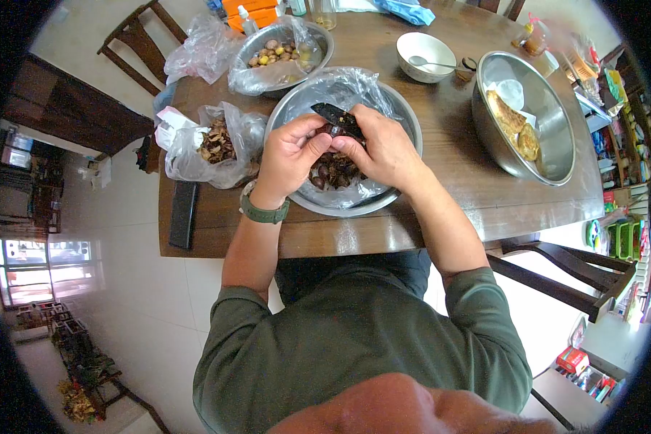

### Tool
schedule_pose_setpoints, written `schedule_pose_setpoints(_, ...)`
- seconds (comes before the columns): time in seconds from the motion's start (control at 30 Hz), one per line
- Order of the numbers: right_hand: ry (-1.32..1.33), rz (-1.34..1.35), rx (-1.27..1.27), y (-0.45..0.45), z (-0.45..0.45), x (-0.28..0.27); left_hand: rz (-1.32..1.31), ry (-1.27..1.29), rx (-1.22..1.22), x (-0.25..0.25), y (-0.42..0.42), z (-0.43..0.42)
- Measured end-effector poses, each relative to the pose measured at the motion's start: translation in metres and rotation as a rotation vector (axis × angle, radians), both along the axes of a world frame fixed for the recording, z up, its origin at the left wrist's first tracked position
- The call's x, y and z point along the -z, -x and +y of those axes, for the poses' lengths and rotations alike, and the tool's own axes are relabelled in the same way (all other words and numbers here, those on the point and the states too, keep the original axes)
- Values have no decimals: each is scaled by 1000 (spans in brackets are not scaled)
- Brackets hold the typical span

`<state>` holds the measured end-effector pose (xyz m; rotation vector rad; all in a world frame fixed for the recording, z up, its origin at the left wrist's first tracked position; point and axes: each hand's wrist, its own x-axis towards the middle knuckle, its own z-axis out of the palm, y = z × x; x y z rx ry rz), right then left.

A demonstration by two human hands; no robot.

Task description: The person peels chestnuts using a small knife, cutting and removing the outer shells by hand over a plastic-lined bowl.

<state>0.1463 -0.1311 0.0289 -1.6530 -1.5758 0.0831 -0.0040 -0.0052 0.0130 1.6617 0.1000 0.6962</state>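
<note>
At the far left, we note a wooden chair beside the table. Near the table's left corner lies a flat black object; we cannot tell exactly what it is. Just behind it sits an open plastic bag holding brown shells. Farther back we record a crumpled clear bag, and to its right a metal basin, partly lined with plastic, containing pale and brownish nuts.

Next we find the left hand, with a green-strapped watch at the wrist. Its fingers are nearly closed, thumb and forefinger pinching a dark brown nut. The nut is above the middle bowl, a metal vessel lined with clear plastic, in which more dark nuts lie. A black tool stands across the top of the nut; we cannot identify its working edge. The right hand is curled closely around that tool, its thumb extended towards the nut.

To the right, behind, we observe a white bowl with a spoon in it. At the table's right side stands a large metal bowl containing yellow-brown pieces. Lastly, we see a second wooden chair at the near right.
</note>
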Motion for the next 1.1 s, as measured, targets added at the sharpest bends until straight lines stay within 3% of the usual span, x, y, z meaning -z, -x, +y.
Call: schedule_pose_setpoints(1.1, 117, 60, -18, 4, 1, -1, -30, 150, -48, 0, -1, -9)
